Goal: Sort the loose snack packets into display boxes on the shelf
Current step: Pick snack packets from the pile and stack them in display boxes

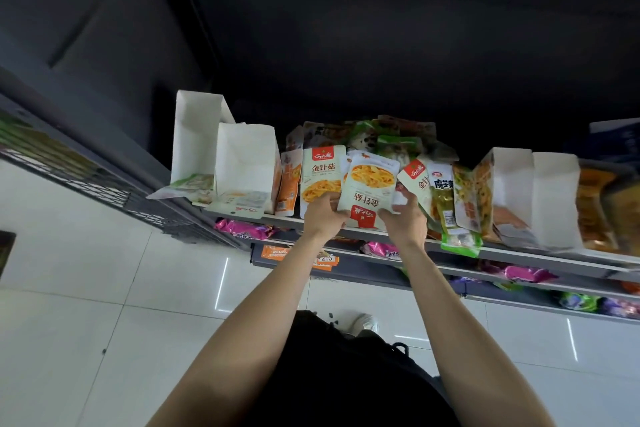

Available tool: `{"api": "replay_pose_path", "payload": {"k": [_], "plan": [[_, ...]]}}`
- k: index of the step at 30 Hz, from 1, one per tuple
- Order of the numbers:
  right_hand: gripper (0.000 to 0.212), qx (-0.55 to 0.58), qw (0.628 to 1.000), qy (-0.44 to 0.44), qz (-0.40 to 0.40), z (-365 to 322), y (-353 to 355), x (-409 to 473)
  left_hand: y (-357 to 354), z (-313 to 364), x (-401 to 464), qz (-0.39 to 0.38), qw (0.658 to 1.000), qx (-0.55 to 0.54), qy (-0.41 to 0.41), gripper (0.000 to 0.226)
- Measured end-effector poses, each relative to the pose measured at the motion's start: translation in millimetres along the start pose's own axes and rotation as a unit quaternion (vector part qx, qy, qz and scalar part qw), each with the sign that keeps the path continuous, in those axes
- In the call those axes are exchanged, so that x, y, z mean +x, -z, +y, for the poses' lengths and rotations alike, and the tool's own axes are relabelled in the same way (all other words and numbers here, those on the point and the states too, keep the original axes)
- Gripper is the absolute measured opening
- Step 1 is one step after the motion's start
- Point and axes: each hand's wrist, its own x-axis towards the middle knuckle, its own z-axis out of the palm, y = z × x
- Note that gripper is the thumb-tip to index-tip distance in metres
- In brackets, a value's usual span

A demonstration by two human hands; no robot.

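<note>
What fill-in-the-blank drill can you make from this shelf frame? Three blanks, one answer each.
1. The white enoki packet held between the left hand and the right hand has its print turned ____.
2. The two white display boxes at the left end of the shelf stand to the ____ of the loose packet pile.
3. The floor below is laid with white ____.

Missing words: upside down; left; tiles

I read 金针菇 on the white-and-yellow upright snack packet (319, 180), same characters upside down on the white held packet (367, 189); 魔芋 on the white-green packet (442, 191); orange price tags (275, 251) were illegible.
</note>
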Motion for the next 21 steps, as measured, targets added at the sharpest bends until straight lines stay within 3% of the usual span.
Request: {"api": "replay_pose_path", "payload": {"k": [3, 6, 9, 14, 17, 21], "plan": [[0.063, -0.015, 1.0, -0.01, -0.011, 7, -1, 2, -1, -5, -2, 0.006, 1.0, -0.025, 0.016, 0.021], [0.064, -0.064, 0.998, -0.001, -0.01, 9, -1, 1, -1, -5, -4, 0.024, 0.999, 0.025, 0.004, 0.015], [0.062, -0.132, 0.99, 0.059, 0.005, 10, -2, -3, 4, -4, -6, 0.087, 0.986, 0.13, -0.06, 0.019], [0.066, -0.169, 0.972, 0.164, 0.018, 11, 0, -6, 15, 8, -4, 0.129, 0.977, 0.125, -0.118, 0.011], [0.072, -0.195, 0.925, 0.313, 0.087, -2, 16, -1, 27, 23, -1, 0.134, 0.956, 0.165, -0.204, 0.013], [0.076, -0.279, 0.83, 0.471, 0.105, -42, 45, 16, 52, 62, 3, 0.101, 0.89, 0.266, -0.356, 0.022]]}}
